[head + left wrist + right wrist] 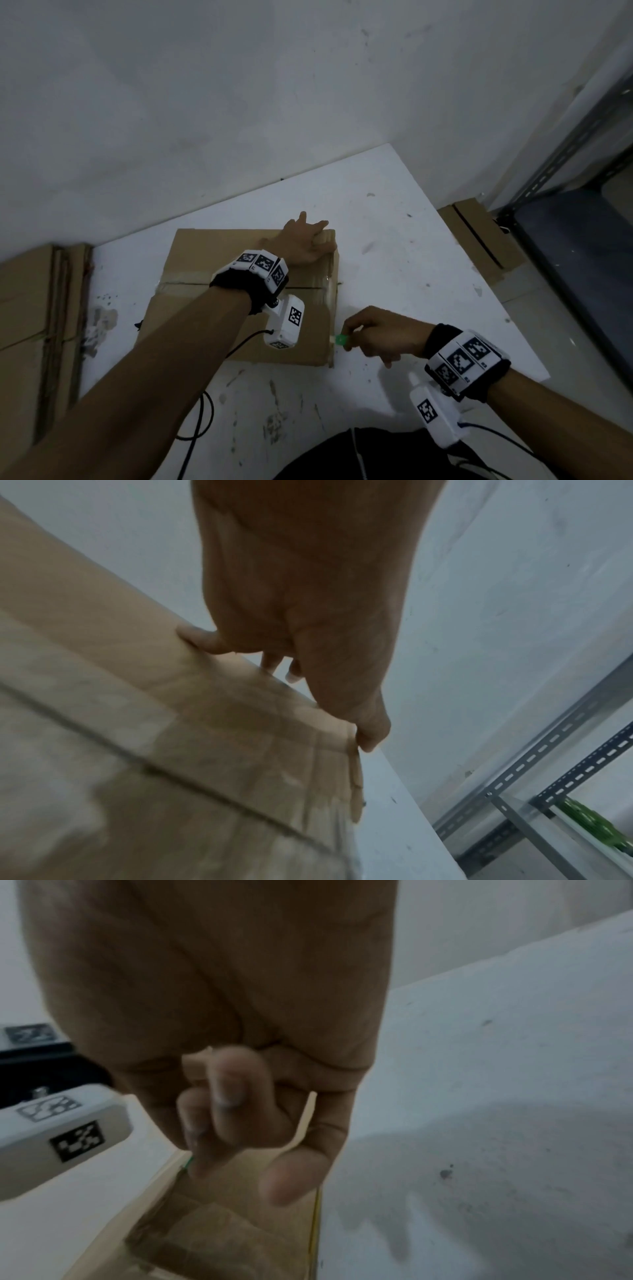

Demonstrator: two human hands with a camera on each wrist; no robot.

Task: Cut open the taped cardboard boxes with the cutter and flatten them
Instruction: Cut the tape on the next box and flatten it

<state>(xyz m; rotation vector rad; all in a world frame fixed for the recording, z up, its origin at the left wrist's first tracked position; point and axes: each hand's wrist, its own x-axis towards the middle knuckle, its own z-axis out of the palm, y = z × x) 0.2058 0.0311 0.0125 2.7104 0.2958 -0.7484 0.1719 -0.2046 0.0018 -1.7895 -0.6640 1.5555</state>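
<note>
So from the head cam I've got the cardboard box [219, 291] lying on the white table [394, 240], with a taped seam running across its top and clear tape wrapping over the right edge. My left hand [305, 245] is on the far right corner of the box; the left wrist cam shows the fingers [202, 639] curled over the far edge and the thumb hooked on the corner, so it's got a proper grip on the cardboard there.

My right hand [380, 334] is just off the box's right edge, near the front corner, fingers curled around the cutter [340, 340]. Only the green end of it pokes out of the fist, and it sits right at the edge of the box. Can't tell if the blade is actually in the tape, it's too small and blurry. The right wrist cam is mostly fist, with the curled fingers [226, 1091] plus a sliver of cardboard below.

Other stuff: a pile of flat cardboard [30, 325] off the left side of the table, another cardboard piece [479, 236] on the floor to the right, and a metal shelf [565, 205] beside that.
</note>
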